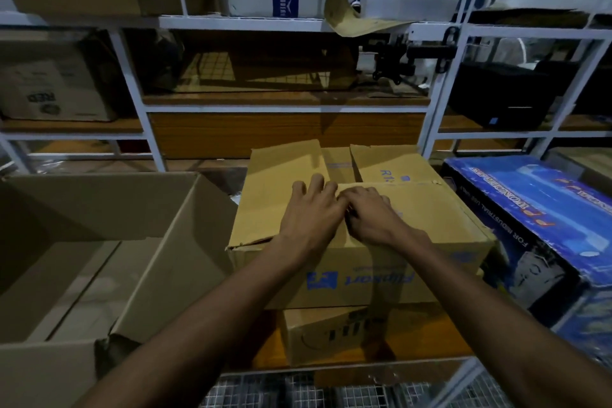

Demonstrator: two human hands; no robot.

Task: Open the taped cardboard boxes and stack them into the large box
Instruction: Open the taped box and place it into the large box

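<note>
Both hands on top of Flipkart cardboard box (430, 242).
Left hand (309, 214) flat, fingers spread; right hand (371, 215) curled, pinching at flap seam; large open box (159, 258) just left.

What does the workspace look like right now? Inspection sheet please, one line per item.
Surface: wire-mesh shelf at the bottom edge.
Job's things: taped box sits on a smaller box, far flaps partly raised; large box to its left, open.
Clutter: blue printed box at right.
Grips: left hand flat on the top flap; right hand curled at the centre seam, grip unclear.
Cables: nothing seen.
Surroundings: white shelving with more cartons; dim light.
</note>
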